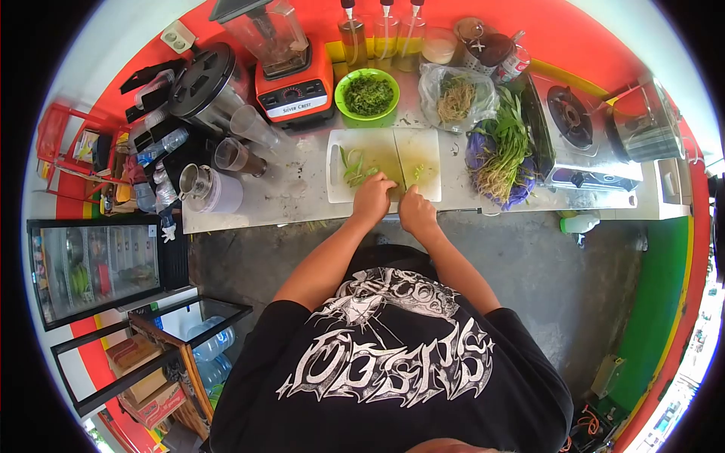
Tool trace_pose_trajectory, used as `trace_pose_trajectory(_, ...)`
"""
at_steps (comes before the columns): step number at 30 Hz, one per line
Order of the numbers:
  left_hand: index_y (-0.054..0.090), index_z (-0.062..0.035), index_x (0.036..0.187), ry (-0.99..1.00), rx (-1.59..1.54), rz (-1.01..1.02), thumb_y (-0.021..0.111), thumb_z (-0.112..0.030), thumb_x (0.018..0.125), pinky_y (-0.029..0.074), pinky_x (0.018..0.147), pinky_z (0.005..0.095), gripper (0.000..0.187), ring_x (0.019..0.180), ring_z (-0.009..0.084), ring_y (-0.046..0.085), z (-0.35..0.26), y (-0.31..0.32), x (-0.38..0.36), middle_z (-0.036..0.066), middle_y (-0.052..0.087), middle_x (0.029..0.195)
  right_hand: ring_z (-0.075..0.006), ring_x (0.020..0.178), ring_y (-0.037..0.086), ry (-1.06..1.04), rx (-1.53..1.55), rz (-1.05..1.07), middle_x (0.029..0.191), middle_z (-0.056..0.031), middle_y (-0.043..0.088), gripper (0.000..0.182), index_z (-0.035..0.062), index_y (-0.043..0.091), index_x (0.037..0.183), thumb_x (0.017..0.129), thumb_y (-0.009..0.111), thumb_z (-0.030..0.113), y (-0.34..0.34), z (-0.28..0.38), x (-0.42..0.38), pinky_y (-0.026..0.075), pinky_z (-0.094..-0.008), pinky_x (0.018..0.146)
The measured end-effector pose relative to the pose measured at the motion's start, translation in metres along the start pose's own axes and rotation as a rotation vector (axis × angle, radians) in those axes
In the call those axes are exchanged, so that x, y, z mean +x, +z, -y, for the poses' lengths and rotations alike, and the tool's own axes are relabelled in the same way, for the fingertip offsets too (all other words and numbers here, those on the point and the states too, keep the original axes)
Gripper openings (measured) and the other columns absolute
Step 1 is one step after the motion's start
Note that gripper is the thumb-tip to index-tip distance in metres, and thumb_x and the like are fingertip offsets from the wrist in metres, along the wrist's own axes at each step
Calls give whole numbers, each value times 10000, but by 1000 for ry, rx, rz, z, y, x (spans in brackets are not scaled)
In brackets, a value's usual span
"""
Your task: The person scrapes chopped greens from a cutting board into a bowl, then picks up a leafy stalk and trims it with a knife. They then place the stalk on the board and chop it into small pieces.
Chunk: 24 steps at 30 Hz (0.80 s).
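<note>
A white cutting board (337, 143) lies at the counter's front edge, in front of me. My right hand (417, 210) is closed round the handle of a knife (400, 155), whose thin blade points away from me across the board. My left hand (374, 198) is curled on the board just left of the knife, pressing on leafy greens (353, 167) that stick out beyond its fingers. Small cut green pieces (419, 172) lie to the right of the blade. Behind the board stands a lime-green bowl (367, 117) filled with chopped greens.
A bundle of greens with roots (504, 155) lies on purple plastic at the right, near a gas stove (570, 117). A clear plastic bag (457, 98) holds more roots. An orange blender (293, 90), plastic cups (240, 157) and several pump bottles (385, 38) stand behind and left.
</note>
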<state>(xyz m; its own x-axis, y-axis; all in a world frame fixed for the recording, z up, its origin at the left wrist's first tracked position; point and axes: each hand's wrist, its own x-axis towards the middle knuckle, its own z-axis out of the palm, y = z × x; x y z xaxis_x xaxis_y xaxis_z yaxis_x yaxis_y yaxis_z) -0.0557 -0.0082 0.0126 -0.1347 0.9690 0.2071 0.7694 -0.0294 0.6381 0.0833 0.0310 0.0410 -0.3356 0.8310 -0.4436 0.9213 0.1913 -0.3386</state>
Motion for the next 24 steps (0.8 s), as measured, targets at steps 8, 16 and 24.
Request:
trace_pose_trajectory(8, 772, -70, 973, -39, -78, 33, 585, 7, 865, 510, 851, 450, 229, 986, 348, 623, 7, 1, -2, 115, 661, 976, -420, 1038, 702, -31, -62, -11, 1044, -272, 707, 266, -38, 482, 1121, 929, 580, 118, -7, 8, 3, 568, -479, 890)
trace_pose_trajectory(16, 767, -72, 962, -57, -68, 30, 613, -38, 879, 517, 836, 452, 178, 966, 342, 640, 2, -3, -4, 108, 666, 961, -482, 1029, 680, -67, -48, -46, 1036, -311, 693, 336, -47, 466, 1124, 1020, 498, 271, -2, 1, 13, 546, -534, 887)
trace_pose_trajectory(24, 758, -70, 934, -67, -57, -2, 613, -62, 893, 519, 822, 454, 151, 948, 342, 644, 1, -3, -4, 103, 664, 936, -473, 1030, 678, -32, 23, -35, 1039, -310, 692, 349, -58, 474, 1130, 1013, 494, 270, 1, 8, 10, 539, -525, 901)
